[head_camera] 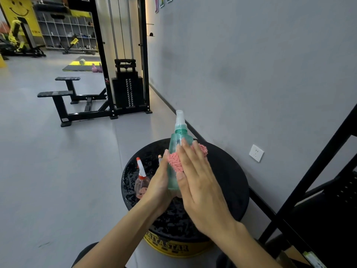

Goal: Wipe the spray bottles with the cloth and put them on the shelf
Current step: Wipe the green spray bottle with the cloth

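Note:
A green see-through spray bottle (178, 139) with a clear cap stands upright above the round black stool top (228, 176). My left hand (159, 185) grips its lower body from the left. My right hand (201, 182) lies flat with straight fingers, pressing a pink fluffy cloth (174, 161) against the bottle's side; part of the cloth sticks out behind my fingers. A small pink spray bottle (142, 179) with a red-and-white nozzle stands on the stool at the left. Behind my left hand a third bottle's tip (160, 157) shows.
The stool has a yellow lettered rim (170, 247). A black metal shelf frame (316, 180) rises at the right against the grey wall, with a wall socket (256, 153) beside it. A cable weight machine (126, 88) and bench stand on the floor behind.

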